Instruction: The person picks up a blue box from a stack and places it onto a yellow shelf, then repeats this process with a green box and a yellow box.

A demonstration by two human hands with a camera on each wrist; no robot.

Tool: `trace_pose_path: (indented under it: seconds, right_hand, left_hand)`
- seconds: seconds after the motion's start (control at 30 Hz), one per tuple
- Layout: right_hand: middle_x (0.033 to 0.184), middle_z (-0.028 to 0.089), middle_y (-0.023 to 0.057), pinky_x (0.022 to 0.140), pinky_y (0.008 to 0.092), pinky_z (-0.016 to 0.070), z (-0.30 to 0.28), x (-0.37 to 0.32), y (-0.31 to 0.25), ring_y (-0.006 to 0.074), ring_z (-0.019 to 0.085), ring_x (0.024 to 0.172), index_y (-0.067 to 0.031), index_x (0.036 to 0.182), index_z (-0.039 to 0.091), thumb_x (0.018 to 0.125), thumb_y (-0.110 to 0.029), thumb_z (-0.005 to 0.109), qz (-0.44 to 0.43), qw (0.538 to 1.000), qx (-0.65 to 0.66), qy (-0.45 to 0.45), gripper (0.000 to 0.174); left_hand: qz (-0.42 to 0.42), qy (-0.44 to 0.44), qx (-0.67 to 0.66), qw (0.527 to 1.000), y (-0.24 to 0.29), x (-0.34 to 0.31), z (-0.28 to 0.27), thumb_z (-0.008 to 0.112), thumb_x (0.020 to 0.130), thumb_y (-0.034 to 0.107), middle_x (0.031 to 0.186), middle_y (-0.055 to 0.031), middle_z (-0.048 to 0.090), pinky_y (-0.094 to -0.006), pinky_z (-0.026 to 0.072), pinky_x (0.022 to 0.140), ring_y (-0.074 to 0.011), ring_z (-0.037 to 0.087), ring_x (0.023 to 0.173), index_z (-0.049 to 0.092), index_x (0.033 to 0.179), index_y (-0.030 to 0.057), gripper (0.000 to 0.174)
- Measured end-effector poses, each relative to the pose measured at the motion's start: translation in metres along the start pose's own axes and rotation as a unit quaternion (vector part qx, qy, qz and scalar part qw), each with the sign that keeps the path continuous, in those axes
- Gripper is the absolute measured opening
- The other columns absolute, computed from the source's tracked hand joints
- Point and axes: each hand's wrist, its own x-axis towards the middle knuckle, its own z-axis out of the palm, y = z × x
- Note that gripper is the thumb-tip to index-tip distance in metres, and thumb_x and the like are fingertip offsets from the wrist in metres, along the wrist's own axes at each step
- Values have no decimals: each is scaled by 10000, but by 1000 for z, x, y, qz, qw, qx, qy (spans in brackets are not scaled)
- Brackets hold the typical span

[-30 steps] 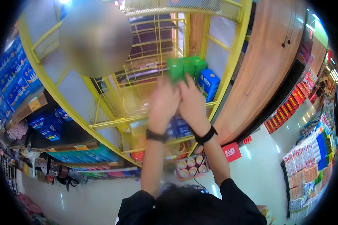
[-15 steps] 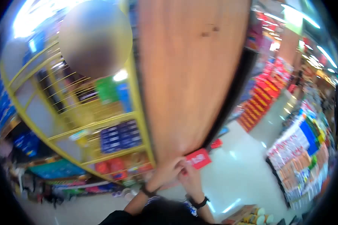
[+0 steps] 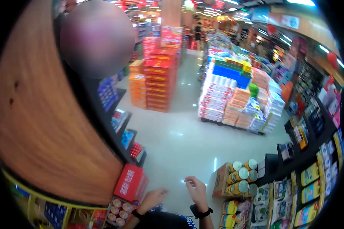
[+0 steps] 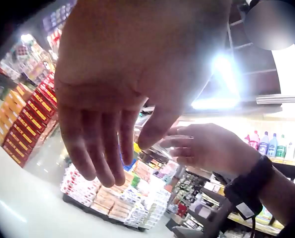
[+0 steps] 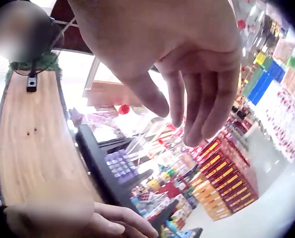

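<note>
Both hands hang in the air in front of the body with nothing in them. In the head view the left hand (image 3: pixel 153 200) is low, next to a red box (image 3: pixel 130 182) at the foot of a wood-panelled pillar (image 3: pixel 46 126). To its right is the right hand (image 3: pixel 197 191), a gap between the two over the pale floor. The left wrist view shows the left hand (image 4: pixel 127 64) with its fingers pointing down, loosely bent. Relaxed, slightly curved fingers also show on the right hand (image 5: pixel 177 49) in the right wrist view.
Ahead, a stack of red cartons (image 3: pixel 158 84) and a pallet of packaged goods (image 3: pixel 233 99) flank the tiled aisle (image 3: pixel 172 141). A carton of yellow cans (image 3: pixel 239 179) stands at right, beside shelves of bottles (image 3: pixel 309 191). A yellow rack (image 3: pixel 63 217) and a tray of cups (image 3: pixel 120 210) are at lower left.
The view has swung right, from the yellow rack with green boxes past the pillar to the aisle. The hands have left the green boxes, dropped low and moved apart.
</note>
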Motion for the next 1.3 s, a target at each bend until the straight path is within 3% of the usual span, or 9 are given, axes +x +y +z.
trace_pose_path:
  seconds: [0.23, 0.37, 0.5, 0.6, 0.83, 0.97, 1.1, 1.23, 1.3]
  right_hand:
    - [1013, 803, 157, 788, 381, 611, -46, 52, 59, 300, 790, 868, -58, 1159, 775, 1016, -232, 703, 77, 994, -16, 79, 237]
    - [1004, 800, 152, 771, 393, 614, -56, 106, 73, 299, 787, 838, -73, 1181, 769, 1016, -256, 702, 109, 991, -50, 65, 255]
    - [1051, 797, 141, 796, 400, 608, -67, 192, 64, 311, 783, 900, -85, 1182, 758, 1025, -279, 700, 91, 993, -73, 25, 256]
    - [1069, 785, 131, 837, 413, 596, -61, 259, 56, 339, 766, 989, -107, 1204, 728, 1041, -253, 667, 8, 1000, -15, -3, 227]
    - [1119, 773, 137, 872, 406, 590, -69, 372, 71, 343, 752, 1032, -156, 1318, 673, 1051, -259, 651, 6, 997, -74, -38, 287]
    - [1177, 773, 138, 901, 393, 592, -87, 425, 100, 321, 761, 1041, -149, 1319, 701, 1059, -250, 647, 18, 999, -30, -13, 285]
    - [1217, 771, 164, 999, 405, 562, -120, 486, 135, 333, 734, 1122, -41, 1256, 744, 1056, -252, 683, 141, 988, 32, -47, 297]
    - [1214, 770, 174, 1049, 419, 540, -174, 568, 169, 338, 720, 1155, -55, 1267, 742, 1063, -249, 651, 131, 990, -11, -49, 296]
    - [1103, 773, 171, 857, 394, 607, -199, 608, 195, 292, 760, 958, -77, 1274, 726, 1049, -251, 669, 44, 999, -9, 0, 290]
  left_hand:
    - [37, -164, 102, 980, 8, 156, 21, 629, 1082, 280, 1190, -176, 778, -404, 595, 921, -334, 768, 1058, 694, 1337, 81, 330]
    - [214, -177, 132, 951, 5, 246, 25, 607, 1084, 347, 1177, -187, 771, -411, 593, 922, -354, 759, 1060, 697, 1361, 122, 368]
    - [234, -150, 49, 959, 29, 330, 20, 604, 1072, 336, 1176, -181, 769, -431, 586, 913, -382, 743, 1063, 696, 1357, 123, 368]
    - [198, -132, 50, 970, 70, 388, 3, 624, 1030, 264, 1171, -171, 774, -430, 583, 916, -382, 739, 1066, 699, 1340, 116, 351]
    - [169, -195, 0, 966, 96, 511, -22, 639, 940, 84, 1175, -140, 785, -411, 586, 941, -349, 752, 1074, 694, 1299, 76, 363]
    - [169, -196, 54, 964, 66, 579, 0, 629, 1019, 173, 1224, -147, 777, -418, 586, 968, -325, 753, 1087, 666, 1391, 102, 380]
    - [176, -209, 69, 960, 64, 653, 24, 623, 1053, 257, 1227, -137, 776, -403, 592, 939, -311, 759, 1037, 648, 1461, 150, 423]
    - [129, -236, 71, 961, 180, 730, 9, 610, 1072, 293, 1171, -121, 781, -386, 592, 905, -285, 757, 978, 653, 1469, 181, 415]
    - [118, -249, 88, 957, 193, 775, 9, 605, 1079, 307, 1137, -114, 782, -381, 592, 889, -273, 754, 956, 656, 1471, 195, 411]
